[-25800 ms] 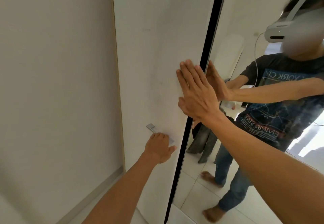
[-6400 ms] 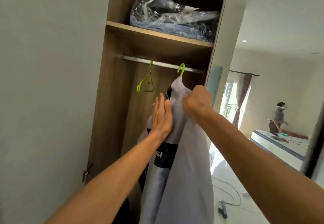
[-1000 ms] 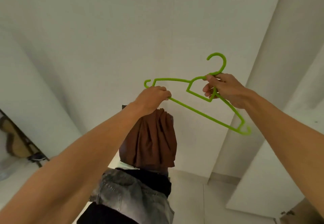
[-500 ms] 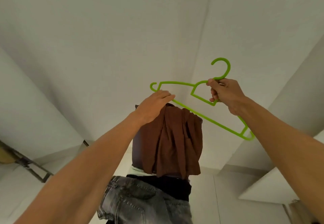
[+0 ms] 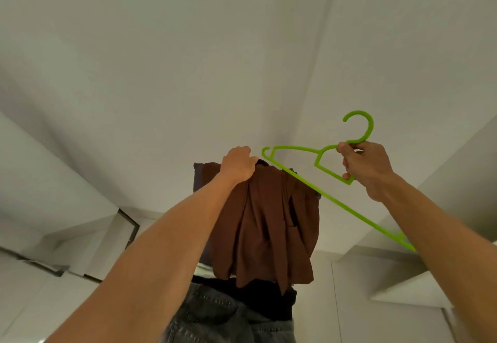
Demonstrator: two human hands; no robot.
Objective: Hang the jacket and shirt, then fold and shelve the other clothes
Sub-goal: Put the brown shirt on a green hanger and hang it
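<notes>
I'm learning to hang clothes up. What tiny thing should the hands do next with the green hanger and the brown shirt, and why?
Probably slip the left tip of the green hanger into the top of the brown shirt. The right hand holds the hanger under its hook, the left hand grips the shirt's top beside that tip, and the shirt is not on the hanger yet.

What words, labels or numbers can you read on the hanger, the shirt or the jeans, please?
No text can be read.
The hanger is plain green, with no marking visible.
The shirt is plain brown.
The jeans show only stitching; any label is too blurred to read.
</notes>
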